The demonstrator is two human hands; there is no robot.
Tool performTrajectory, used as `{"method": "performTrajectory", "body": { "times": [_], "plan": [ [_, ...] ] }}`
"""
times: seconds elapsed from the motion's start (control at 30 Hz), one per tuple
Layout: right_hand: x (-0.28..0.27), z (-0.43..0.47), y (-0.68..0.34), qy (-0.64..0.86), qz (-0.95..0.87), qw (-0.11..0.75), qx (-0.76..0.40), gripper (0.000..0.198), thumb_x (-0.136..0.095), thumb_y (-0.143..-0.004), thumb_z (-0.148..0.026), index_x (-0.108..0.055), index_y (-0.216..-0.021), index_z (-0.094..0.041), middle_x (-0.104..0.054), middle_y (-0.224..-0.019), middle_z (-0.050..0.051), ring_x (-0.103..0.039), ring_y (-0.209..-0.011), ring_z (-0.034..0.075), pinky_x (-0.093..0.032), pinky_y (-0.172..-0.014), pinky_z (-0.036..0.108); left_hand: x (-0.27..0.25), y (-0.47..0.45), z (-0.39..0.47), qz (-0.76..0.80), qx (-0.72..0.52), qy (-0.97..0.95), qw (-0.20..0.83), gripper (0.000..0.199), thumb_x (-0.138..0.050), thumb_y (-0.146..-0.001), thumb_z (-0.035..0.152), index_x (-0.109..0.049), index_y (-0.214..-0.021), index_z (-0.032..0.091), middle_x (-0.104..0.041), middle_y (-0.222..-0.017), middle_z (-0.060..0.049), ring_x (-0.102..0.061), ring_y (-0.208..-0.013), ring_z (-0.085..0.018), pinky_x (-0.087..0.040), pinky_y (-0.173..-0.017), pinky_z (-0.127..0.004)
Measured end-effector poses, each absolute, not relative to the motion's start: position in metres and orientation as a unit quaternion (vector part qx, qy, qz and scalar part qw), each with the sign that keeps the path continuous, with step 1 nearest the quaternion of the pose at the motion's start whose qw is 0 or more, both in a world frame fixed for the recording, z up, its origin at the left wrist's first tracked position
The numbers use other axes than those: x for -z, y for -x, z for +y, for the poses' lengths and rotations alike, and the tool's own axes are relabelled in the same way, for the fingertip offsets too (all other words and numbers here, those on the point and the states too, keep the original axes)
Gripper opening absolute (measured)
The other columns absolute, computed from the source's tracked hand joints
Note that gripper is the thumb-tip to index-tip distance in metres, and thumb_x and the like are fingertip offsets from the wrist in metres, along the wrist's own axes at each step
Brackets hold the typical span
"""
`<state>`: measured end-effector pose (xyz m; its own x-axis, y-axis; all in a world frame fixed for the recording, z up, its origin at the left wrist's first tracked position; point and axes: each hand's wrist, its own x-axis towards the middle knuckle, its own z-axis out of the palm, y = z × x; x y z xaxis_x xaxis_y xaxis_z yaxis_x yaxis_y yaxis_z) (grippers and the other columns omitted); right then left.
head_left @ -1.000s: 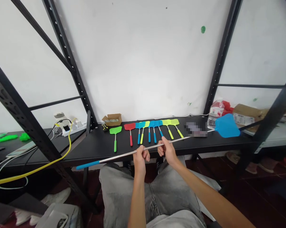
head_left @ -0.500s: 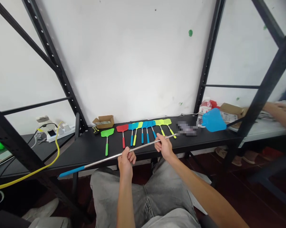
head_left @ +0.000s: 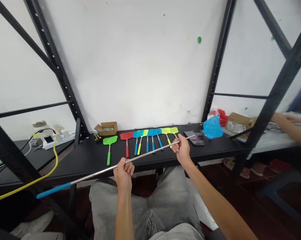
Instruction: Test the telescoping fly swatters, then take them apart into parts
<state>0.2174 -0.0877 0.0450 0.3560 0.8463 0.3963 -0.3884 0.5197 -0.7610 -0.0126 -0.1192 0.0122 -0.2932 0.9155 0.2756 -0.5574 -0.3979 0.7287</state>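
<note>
A long blue fly swatter (head_left: pixel 212 127) with a thin silver shaft stretches slantwise in front of me, its blue grip low on the left and its mesh head up on the right. My left hand (head_left: pixel 123 170) is closed around the shaft near its middle. Farther up the shaft, my right hand (head_left: pixel 181 148) pinches it with curled fingers. Behind the shaft, several shorter swatters lie in a row on the black table (head_left: pixel 82 156): a green swatter (head_left: pixel 110 140) at the left, a red swatter (head_left: pixel 126 136), then overlapping blue and yellow ones.
A small open cardboard box (head_left: pixel 106 129) stands at the back left. A yellow cable (head_left: pixel 56 156) and a power strip (head_left: pixel 59 141) are on the left. Black rack posts (head_left: pixel 216 63) flank the table. Another person's arm (head_left: pixel 290 125) shows at the right beside a cardboard carton (head_left: pixel 237 124).
My hands have moved farther apart along the shaft, the right one toward the mesh head. The blue grip has shifted down and left. The other swatters stay in their row.
</note>
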Motion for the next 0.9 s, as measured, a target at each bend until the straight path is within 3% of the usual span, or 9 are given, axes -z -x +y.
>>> {"method": "performTrajectory", "body": {
  "times": [0.23,0.53,0.9],
  "plan": [
    [-0.054,-0.087,-0.257,0.265,-0.369,0.812,-0.366,0.057,-0.045,-0.086,-0.06,-0.031,-0.045,-0.023,-0.024,-0.039,-0.005,-0.027,-0.036,0.008,-0.023,-0.039,0.026,-0.006,0.037,-0.116,0.256,-0.808,-0.31,0.431,0.04,-0.062,-0.081,0.032,-0.035,-0.054,0.019,-0.029,-0.053,0.007,-0.029,-0.044,-0.006,-0.027,-0.041,-0.022],
    [-0.051,-0.087,-0.264,0.196,-0.278,0.851,-0.4,0.053,-0.043,-0.083,-0.064,-0.05,-0.053,-0.021,-0.034,-0.043,-0.003,-0.031,-0.039,0.009,-0.026,-0.042,0.026,-0.003,0.032,-0.113,0.281,-0.808,-0.312,0.414,0.034,-0.066,-0.076,0.029,-0.043,-0.055,0.016,-0.039,-0.057,0.005,-0.037,-0.048,-0.007,-0.026,-0.04,-0.021],
    [-0.045,-0.082,-0.247,0.172,-0.18,0.815,-0.522,0.04,-0.047,-0.084,-0.052,-0.044,-0.06,-0.02,-0.031,-0.045,-0.007,-0.03,-0.039,0.008,-0.026,-0.041,0.024,0.005,0.042,-0.108,0.317,-0.799,-0.313,0.403,0.025,-0.072,-0.072,0.036,-0.062,-0.078,0.014,-0.062,-0.07,0.0,-0.042,-0.043,-0.005,-0.03,-0.044,-0.022]
  ]
}}
